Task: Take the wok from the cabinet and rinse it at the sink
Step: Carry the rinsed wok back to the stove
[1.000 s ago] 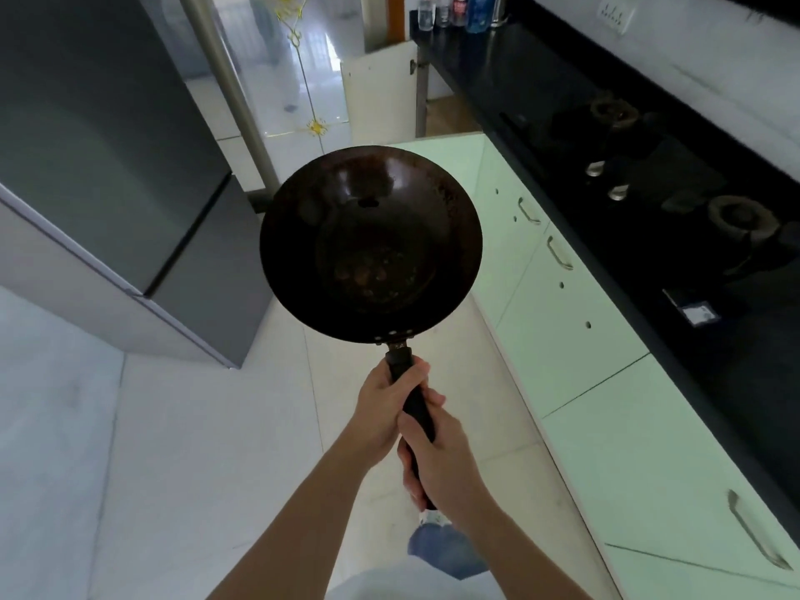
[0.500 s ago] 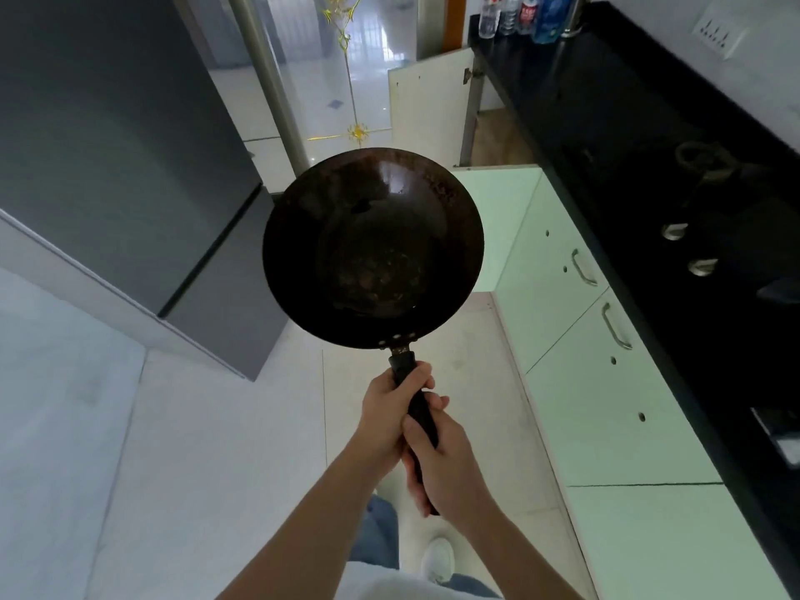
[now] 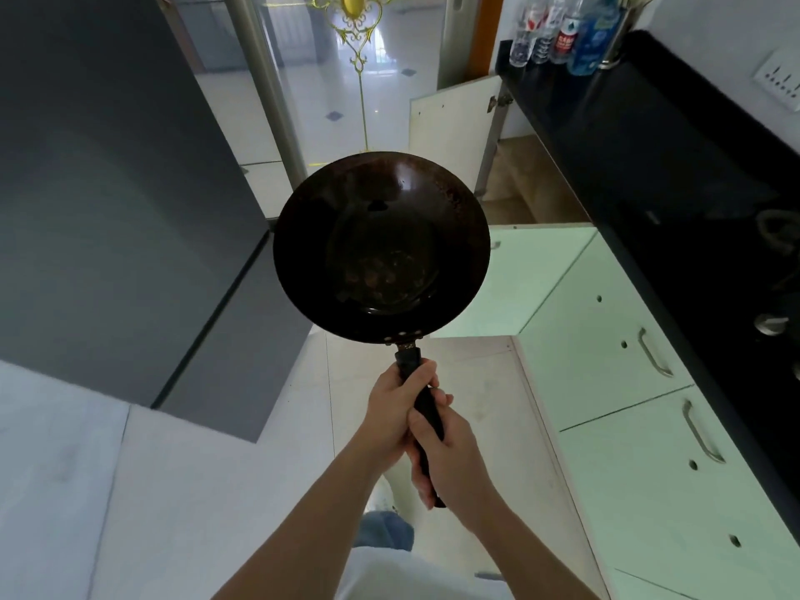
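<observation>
Dark wok [image 3: 381, 249] seemingly carried forward, grip unchanged.

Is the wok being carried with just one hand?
No, the left hand and the right hand both grip the handle of the wok, left nearer the pan.

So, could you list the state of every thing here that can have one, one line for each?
wok: held in the air, opening upward, brown marks inside.
left hand: grips the wok handle near the bowl.
right hand: grips the handle's lower end.
far white cabinet door: open.
near green cabinet doors: closed.
bottles: upright on the black counter.
</observation>
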Motion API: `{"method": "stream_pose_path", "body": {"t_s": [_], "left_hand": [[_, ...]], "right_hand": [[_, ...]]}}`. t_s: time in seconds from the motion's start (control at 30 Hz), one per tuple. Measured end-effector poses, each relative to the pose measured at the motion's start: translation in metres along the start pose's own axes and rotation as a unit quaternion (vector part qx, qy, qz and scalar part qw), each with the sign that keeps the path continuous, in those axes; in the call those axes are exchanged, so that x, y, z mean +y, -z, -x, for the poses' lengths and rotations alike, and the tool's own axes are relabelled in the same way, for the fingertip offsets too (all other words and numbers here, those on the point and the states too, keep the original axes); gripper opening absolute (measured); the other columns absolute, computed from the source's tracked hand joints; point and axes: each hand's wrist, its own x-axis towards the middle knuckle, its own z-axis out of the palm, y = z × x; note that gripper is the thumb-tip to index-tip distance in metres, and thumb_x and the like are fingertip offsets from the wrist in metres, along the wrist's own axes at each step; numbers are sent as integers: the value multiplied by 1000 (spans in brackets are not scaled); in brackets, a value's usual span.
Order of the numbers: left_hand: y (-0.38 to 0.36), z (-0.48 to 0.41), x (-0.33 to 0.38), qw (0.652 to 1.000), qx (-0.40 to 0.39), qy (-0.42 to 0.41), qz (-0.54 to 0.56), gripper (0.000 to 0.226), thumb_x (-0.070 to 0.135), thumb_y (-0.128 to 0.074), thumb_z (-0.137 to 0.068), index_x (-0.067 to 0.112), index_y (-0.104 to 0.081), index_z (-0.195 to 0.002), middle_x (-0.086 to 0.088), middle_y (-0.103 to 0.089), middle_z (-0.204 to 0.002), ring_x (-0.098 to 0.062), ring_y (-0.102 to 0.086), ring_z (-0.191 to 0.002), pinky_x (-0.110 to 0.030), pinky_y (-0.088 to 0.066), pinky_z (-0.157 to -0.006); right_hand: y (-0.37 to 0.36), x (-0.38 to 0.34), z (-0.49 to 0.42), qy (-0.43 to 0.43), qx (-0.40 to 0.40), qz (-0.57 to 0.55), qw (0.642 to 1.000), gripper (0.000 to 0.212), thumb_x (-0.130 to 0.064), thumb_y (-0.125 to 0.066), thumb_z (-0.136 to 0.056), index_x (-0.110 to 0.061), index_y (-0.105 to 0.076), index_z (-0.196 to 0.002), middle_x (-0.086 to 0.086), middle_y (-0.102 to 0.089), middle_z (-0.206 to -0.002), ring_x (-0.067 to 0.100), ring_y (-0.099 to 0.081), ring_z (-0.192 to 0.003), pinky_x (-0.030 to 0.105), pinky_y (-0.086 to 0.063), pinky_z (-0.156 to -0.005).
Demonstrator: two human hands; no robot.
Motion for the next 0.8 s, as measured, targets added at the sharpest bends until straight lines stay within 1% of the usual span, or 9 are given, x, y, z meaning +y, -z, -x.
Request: {"method": "stream_pose_path", "body": {"t_s": [0.1, 0.2, 0.3, 0.43, 0.53, 0.57, 0.67, 0.7, 0.8], "left_hand": [[15, -35, 39, 1000, -5, 4, -17, 12, 14, -60, -97, 5, -57, -91, -7, -59, -66, -19, -58, -64, -33, -58, -82], [26, -65, 68, 1000, -6, 5, -26, 12, 15, -60, -97, 4, -57, -92, -8, -59, -66, -20, -59, -65, -33, -58, -84], [31, -97, 90, 1000, -5, 9, -23, 11, 15, -60, -97, 4, -57, -93, -7, -59, -68, -19, -59, -64, -33, -59, -82], [35, -142, 116, 1000, -9, 14, -22, 12, 15, -61, -97, 4, -57, -94, -10, -57, -72, -21, -58, -67, -28, -58, -76], [34, -178, 135, 999, -13, 23, -33, 13, 16, -60, -97, 4, -58, -94, -12, -57, -72, -25, -58, -72, -26, -58, -74], [33, -191, 141, 999, -13, 24, -36, 13, 16, -60, -98, 3, -58, -94, -12, -57, -72, -26, -57, -74, -26, -58, -73], [26, -234, 162, 998, -18, 23, -47, 14, 17, -60, -98, 4, -58, -93, -12, -57, -72, -26, -57, -74, -27, -59, -75], [24, -249, 170, 998, -19, 25, -53, 15, 17, -60, -98, 4, -58, -92, -11, -58, -70, -25, -58, -73, -28, -59, -76], [9, -299, 196, 997, -18, 33, -60, 15, 17, -60, -98, 4, -57, -90, -9, -59, -67, -23, -60, -70, -29, -59, -76]], "right_hand": [[-17, -31, -40, 0, -1, -3, 1000, 16, -27, -48, -105, -15, -59, -105, -12, -58, -58, -1, -58, -46, 12, -46, -53], [-28, -54, -74, -2, -6, -15, 1000, 17, -24, -46, -106, -14, -59, -97, -7, -56, -49, 5, -52, -42, 16, -45, -47], [-36, -68, -108, -2, 3, -14, 1000, 18, -26, -46, -106, -15, -59, -103, -10, -58, -49, 3, -54, -43, 17, -47, -49], [-42, -78, -160, -16, 26, -12, 999, 25, -27, -48, -105, -9, -61, -116, -14, -60, -60, 0, -61, -51, 14, -49, -56], [-41, -90, -199, -18, 41, -13, 999, 22, -29, -48, -104, -19, -61, -118, -10, -68, -77, 4, -70, -71, 15, -54, -67], [-39, -94, -212, -20, 42, -17, 999, 21, -31, -48, -104, -21, -60, -117, -9, -68, -78, 6, -70, -71, 16, -54, -66], [-32, -105, -257, -28, 36, -37, 998, 18, -31, -49, -104, -16, -57, -106, -13, -61, -65, -1, -60, -47, 14, -46, -54], [-29, -110, -272, -31, 35, -44, 998, 16, -31, -49, -104, -16, -55, -105, -14, -59, -65, -2, -58, -44, 13, -44, -52], [-15, -130, -322, -26, 32, -61, 997, 14, -28, -49, -105, -15, -54, -105, -14, -58, -66, -3, -57, -43, 11, -43, -50]]}}
